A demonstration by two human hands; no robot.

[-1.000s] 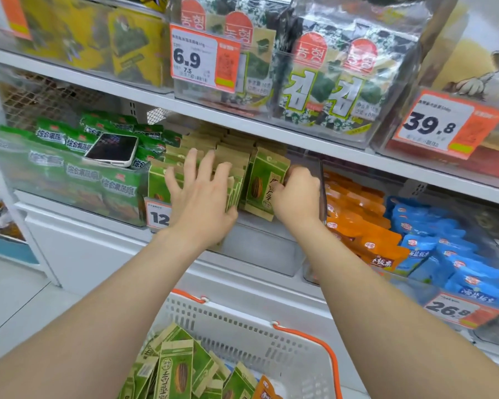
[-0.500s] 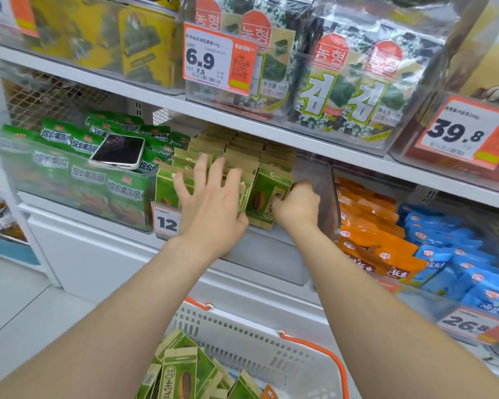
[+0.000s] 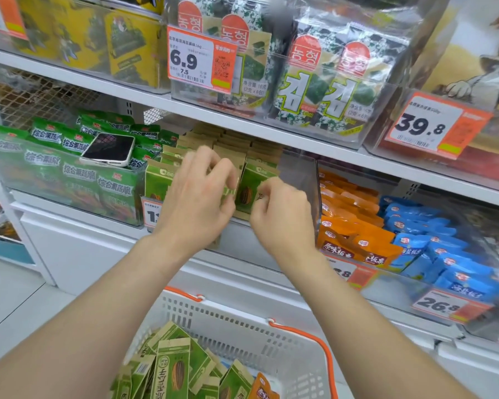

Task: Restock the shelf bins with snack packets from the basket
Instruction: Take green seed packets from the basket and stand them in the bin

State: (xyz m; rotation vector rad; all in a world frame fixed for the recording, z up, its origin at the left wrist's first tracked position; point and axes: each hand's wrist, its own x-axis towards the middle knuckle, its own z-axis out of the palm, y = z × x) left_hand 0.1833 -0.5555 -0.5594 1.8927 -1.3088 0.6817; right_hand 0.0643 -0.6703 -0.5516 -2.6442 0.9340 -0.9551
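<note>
Readable text, as I log it. Orange-and-white price tag (image 3: 201,59) on the clear bin above the hands: "6.9", smaller "7.5" beneath. Tag (image 3: 435,125) up and right of the right hand: "39.8". Tag (image 3: 445,305) low right: "26.8". Seaweed packs (image 3: 329,82) above: Korean "김" and "농형". Green packets (image 3: 69,159) left of the left hand: "综合果蔬脆". Tag (image 3: 152,212) behind the left hand: only "1" shows.

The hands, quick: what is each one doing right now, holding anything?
Left hand: fingers curled, pinching a green sunflower seed packet in the bin.
Right hand: fingers curled at the same packets; grip cannot be told.
</note>
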